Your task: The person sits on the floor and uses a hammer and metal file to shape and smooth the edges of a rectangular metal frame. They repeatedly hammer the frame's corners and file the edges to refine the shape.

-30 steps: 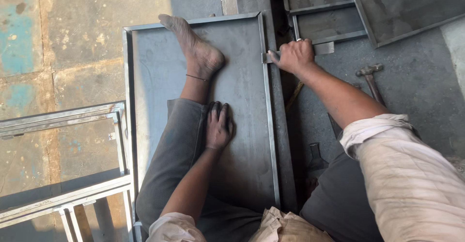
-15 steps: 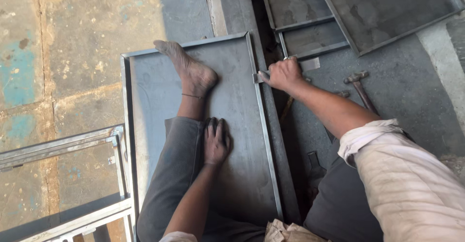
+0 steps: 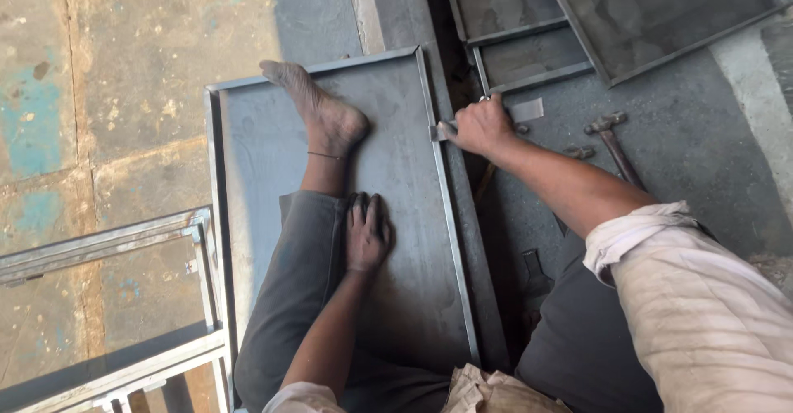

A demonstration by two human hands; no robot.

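A grey sheet-metal panel (image 3: pixel 396 132) with raised edges lies flat on the floor under me. My left hand (image 3: pixel 367 233) presses flat on it, fingers spread, beside my outstretched left leg and bare foot (image 3: pixel 318 111). My right hand (image 3: pixel 483 125) is closed around a small metal tool (image 3: pixel 439 131) held against the panel's right rim (image 3: pixel 446 206). What kind of tool it is I cannot tell.
A hammer (image 3: pixel 613 142) lies on the grey floor right of my right hand. More framed metal panels (image 3: pixel 652 8) lie at the top right. A welded metal frame (image 3: pixel 107 239) sits at the lower left on the worn concrete floor (image 3: pixel 124 66).
The view has shifted slightly. My right hand with the tool stays at the panel's right rim, and my left hand stays flat on the sheet.
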